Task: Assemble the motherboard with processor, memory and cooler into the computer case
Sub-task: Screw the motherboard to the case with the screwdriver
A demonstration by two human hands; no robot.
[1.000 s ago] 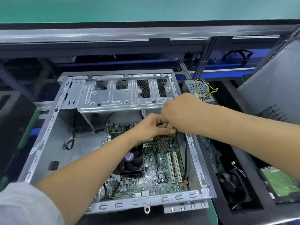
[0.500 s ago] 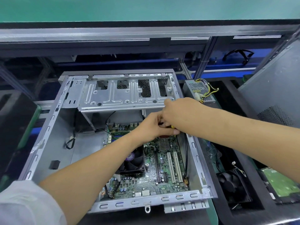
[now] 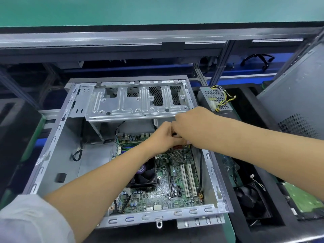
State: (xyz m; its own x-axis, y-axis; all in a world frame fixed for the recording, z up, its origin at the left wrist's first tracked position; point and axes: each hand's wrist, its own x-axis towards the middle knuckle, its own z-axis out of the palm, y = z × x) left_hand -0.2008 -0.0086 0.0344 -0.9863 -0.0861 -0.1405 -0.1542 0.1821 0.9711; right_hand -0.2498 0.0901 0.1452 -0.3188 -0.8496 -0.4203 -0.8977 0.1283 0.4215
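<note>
A single head-worn wide-angle view looks forward and steeply down from close above the open computer case [image 3: 52,142], whose near edge sits low in frame; both forearms reach in from the bottom corners, edges bowed.

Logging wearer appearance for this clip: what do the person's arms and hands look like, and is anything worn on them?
Both hands, left hand and right hand, are bare, with no gloves, rings or watch visible. A white fabric sleeve covers the left upper arm; both forearms are uncovered.

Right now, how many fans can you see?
2: the cooler fan on the motherboard inside the case, and a loose black fan in the tray beside it.
</note>
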